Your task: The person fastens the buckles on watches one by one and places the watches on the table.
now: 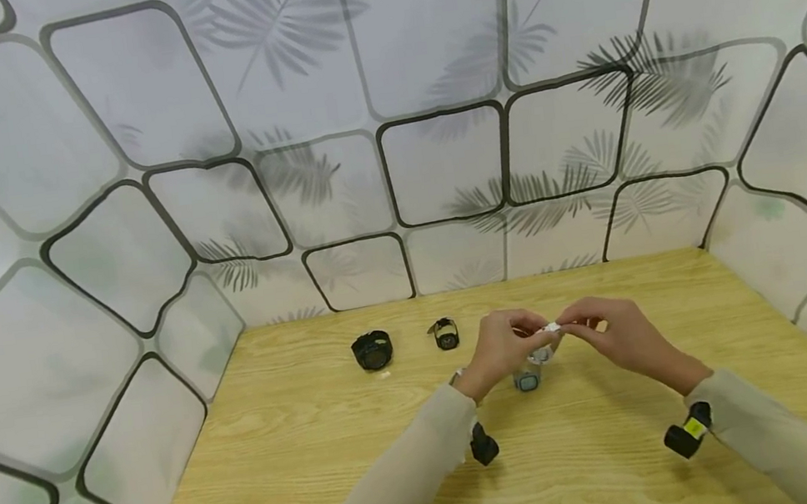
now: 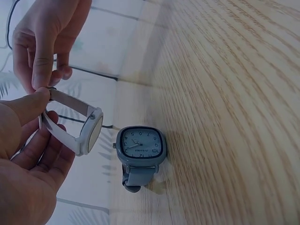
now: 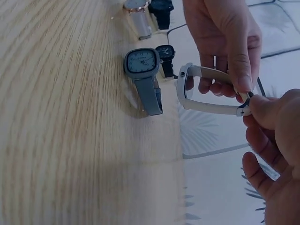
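Note:
A white wristwatch [image 2: 91, 133] hangs in the air between my two hands, its strap bent into a loop. My left hand [image 1: 507, 346] pinches the strap near its end between thumb and fingers. Meeting it there, my right hand [image 1: 616, 333] pinches the strap at the small metal buckle [image 3: 243, 111]. Fingertips hide part of the buckle, so how far the strap is threaded cannot be told. Just below the hands, a grey-blue square watch [image 2: 140, 144] stands on the table with its dial showing.
On the wooden table [image 1: 305, 432], a large black watch [image 1: 373, 350] and a smaller black watch [image 1: 446, 333] stand further left. A watch with a light strap [image 3: 139, 22] shows in the right wrist view. Patterned cloth walls [image 1: 445, 163] border the table.

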`<action>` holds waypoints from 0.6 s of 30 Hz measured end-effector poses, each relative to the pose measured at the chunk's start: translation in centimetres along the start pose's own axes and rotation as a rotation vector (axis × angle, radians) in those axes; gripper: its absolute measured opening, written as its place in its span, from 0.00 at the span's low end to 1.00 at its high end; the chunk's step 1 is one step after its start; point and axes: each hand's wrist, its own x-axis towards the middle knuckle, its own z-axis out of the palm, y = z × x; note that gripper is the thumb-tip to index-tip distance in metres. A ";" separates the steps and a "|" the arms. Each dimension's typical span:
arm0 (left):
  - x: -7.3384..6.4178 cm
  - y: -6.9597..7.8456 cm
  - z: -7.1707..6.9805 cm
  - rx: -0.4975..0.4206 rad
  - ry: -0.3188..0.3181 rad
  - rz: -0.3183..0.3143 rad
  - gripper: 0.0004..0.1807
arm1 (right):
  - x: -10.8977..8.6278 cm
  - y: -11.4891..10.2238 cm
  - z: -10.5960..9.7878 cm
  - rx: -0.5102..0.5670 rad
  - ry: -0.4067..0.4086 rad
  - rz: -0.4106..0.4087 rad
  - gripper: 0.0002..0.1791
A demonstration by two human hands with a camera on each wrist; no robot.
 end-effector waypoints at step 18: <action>0.0 0.0 0.0 -0.052 0.028 -0.017 0.10 | -0.7 -0.1 0.8 0.037 0.047 0.082 0.15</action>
